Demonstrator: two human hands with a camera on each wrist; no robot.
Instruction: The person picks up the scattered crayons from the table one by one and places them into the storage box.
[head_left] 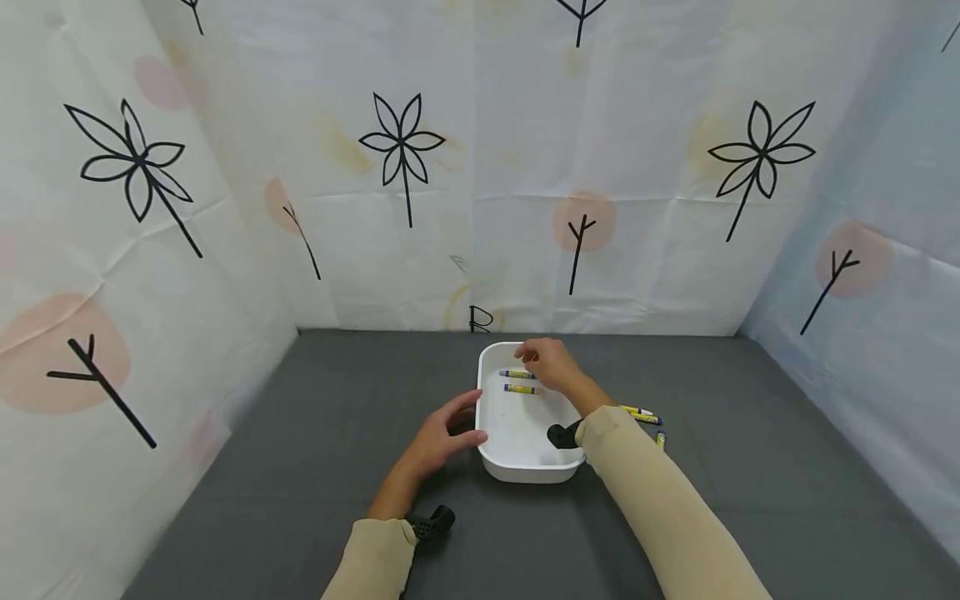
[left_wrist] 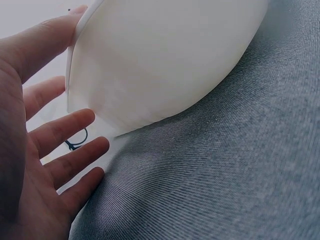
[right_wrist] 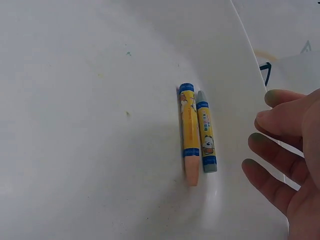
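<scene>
A white rectangular tray (head_left: 528, 454) stands on the grey cloth. Two crayons in yellow wrappers with blue bands lie side by side inside it, a peach one (right_wrist: 190, 132) and a grey one (right_wrist: 207, 135). My right hand (head_left: 551, 364) is over the tray's far end, close to the crayons. Its loosely bent fingers (right_wrist: 270, 142) hold nothing, and their tips show greenish smudges. At the tray's left side, my left hand (head_left: 442, 435) touches the rim with thumb and forefinger. The other fingers (left_wrist: 77, 157) are spread beside the outer wall.
Several more crayons (head_left: 647, 419) lie on the cloth just right of the tray, partly behind the right sleeve (head_left: 660, 500). Grey cloth (head_left: 360, 375) covers the table. Patterned white fabric (head_left: 510, 167) hangs behind it and at both sides.
</scene>
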